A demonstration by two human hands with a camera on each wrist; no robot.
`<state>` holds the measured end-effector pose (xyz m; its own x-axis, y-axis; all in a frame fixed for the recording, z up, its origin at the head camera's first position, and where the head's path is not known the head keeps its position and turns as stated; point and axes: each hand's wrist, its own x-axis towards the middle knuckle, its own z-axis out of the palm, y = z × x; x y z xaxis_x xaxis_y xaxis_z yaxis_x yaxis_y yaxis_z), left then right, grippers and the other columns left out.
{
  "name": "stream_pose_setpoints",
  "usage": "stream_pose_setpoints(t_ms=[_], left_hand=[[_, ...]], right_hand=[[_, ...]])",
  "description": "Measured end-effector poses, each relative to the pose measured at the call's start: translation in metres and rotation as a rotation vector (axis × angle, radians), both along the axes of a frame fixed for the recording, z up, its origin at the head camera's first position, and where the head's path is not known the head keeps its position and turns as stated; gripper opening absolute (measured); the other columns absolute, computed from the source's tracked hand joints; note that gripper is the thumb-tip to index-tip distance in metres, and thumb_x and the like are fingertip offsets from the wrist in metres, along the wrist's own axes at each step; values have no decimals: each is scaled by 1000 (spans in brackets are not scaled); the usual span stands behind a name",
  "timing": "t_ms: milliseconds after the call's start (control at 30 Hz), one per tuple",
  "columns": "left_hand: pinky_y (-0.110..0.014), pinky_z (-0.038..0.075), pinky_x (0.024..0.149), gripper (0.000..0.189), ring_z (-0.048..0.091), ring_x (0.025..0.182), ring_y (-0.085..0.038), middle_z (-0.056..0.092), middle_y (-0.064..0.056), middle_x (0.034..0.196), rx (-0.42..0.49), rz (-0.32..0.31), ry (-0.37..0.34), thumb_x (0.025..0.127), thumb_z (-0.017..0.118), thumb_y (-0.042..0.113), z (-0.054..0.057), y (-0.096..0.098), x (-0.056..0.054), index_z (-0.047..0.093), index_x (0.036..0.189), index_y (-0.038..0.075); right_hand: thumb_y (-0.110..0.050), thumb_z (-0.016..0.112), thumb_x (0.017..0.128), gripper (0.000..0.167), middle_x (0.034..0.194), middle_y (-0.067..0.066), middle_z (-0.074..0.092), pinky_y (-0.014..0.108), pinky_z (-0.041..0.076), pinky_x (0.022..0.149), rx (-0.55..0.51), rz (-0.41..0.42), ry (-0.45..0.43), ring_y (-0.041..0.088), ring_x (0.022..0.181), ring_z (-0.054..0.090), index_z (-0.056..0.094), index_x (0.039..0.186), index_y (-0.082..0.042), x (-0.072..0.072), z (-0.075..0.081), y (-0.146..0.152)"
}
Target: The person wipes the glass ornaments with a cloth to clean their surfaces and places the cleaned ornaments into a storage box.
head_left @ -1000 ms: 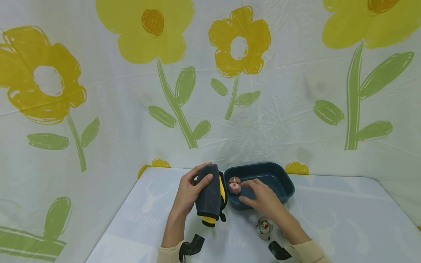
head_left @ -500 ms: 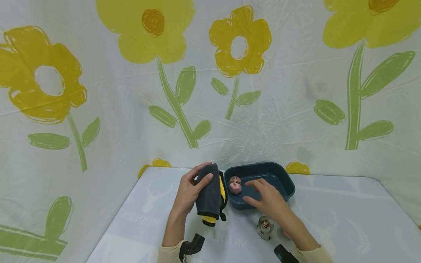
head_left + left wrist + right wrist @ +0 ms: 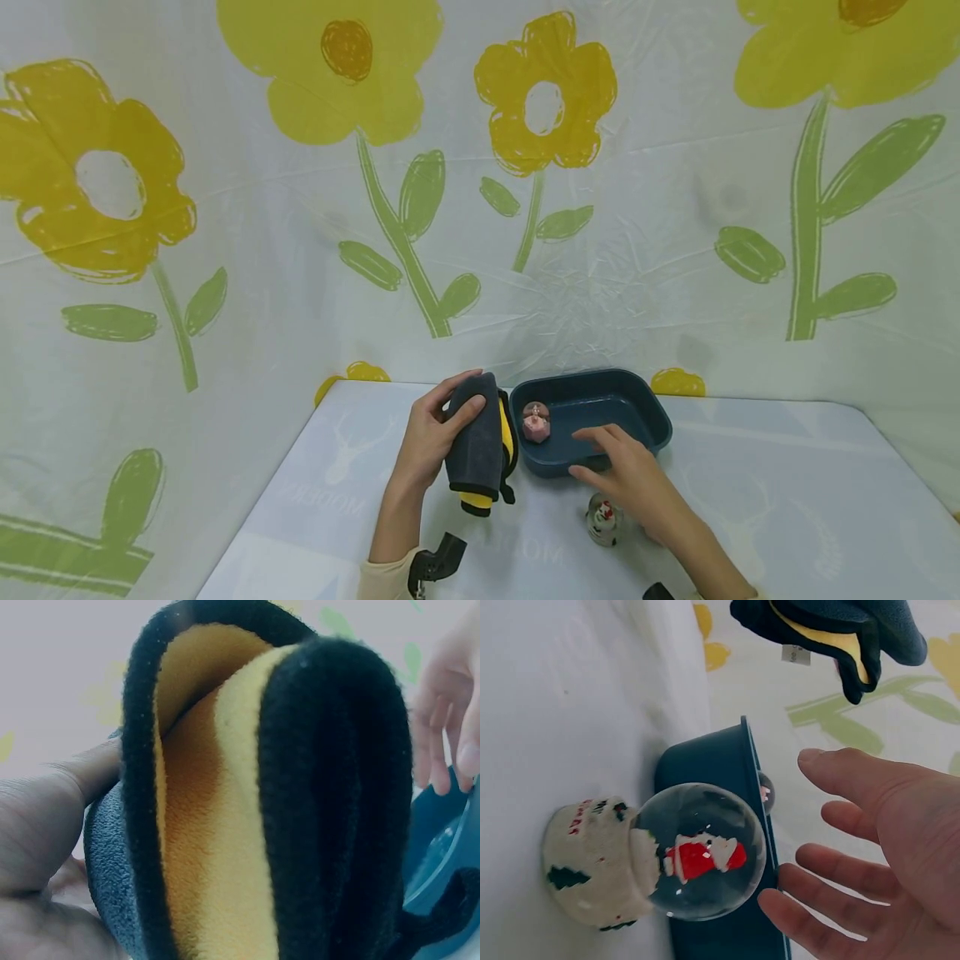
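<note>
My left hand (image 3: 429,433) grips a folded towel (image 3: 476,442), dark grey outside, yellow inside, with black edging, held upright left of the blue basin (image 3: 626,407). In the left wrist view the towel's (image 3: 217,810) yellow folds gape between dark edges. My right hand (image 3: 633,471) hovers over the basin's front right part, fingers spread and loosely bent around nothing. A small pink-based snow globe (image 3: 536,423) stands in the basin's left end. Another snow globe (image 3: 705,851), with a red and white figure and a cream base, stands on the table just in front of the basin.
The pale printed table (image 3: 780,492) stretches out on both sides of the basin. Behind it hangs a white sheet (image 3: 645,217) with yellow flowers. A black wrist camera mount (image 3: 438,558) sits on my left wrist.
My right hand has drawn away from the pink-based snow globe, back toward the right and nearer to me. My left hand and the towel have stayed put.
</note>
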<state>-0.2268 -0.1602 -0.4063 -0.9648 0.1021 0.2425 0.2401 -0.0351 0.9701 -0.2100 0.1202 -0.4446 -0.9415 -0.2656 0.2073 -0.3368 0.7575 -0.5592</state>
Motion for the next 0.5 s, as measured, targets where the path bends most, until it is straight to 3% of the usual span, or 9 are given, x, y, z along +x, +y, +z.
stream_pose_setpoints(t_ms=[300, 500], left_hand=[[-33, 60, 76, 37, 69, 93, -19, 61, -7, 130, -5, 0, -2, 92, 69, 21, 0, 1, 0, 64, 129, 22], [-32, 59, 77, 39, 69, 94, -19, 61, -8, 130, -3, 2, 5, 92, 69, 20, 0, 1, 0, 63, 130, 19]], right_hand=[[-32, 80, 82, 43, 113, 0, 63, 33, 55, 80, 18, 0, 70, 14, 100, 63, 65, 120, -21, 12, -8, 9], [-32, 80, 81, 42, 111, -1, 65, 37, 55, 83, 37, -8, 51, 15, 99, 64, 66, 119, -21, 19, -10, 12]])
